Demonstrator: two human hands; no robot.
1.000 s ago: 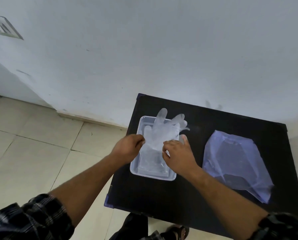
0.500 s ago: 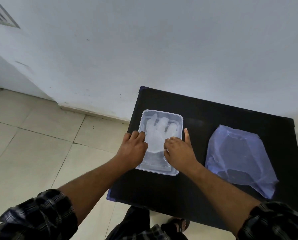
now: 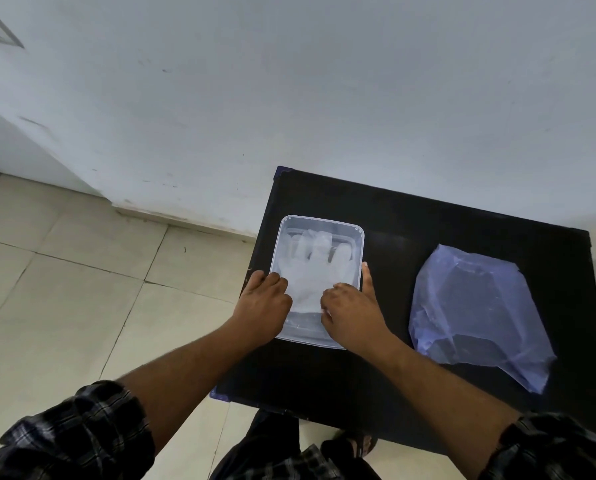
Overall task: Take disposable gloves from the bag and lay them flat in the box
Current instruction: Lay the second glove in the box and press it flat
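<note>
A clear plastic box (image 3: 286, 223) sits on the left part of a black table (image 3: 428, 220). A translucent white disposable glove (image 3: 308, 271) lies spread flat inside it, fingers pointing to the far end. My left hand (image 3: 263, 303) rests on the box's left near side with curled fingers on the glove's cuff edge. My right hand (image 3: 350, 310) presses on the right near side of the glove, thumb stretched along the box's right rim. A crumpled bluish plastic bag (image 3: 469, 313) lies on the table to the right, apart from both hands.
The table stands against a white wall (image 3: 324, 98). Beige floor tiles (image 3: 64, 289) lie to the left. My feet and checked clothing show below the table's near edge.
A second ago the glove was held with its fingers sticking out over the box's far rim. It has since been lowered into the box, and both hands now press it flat.
</note>
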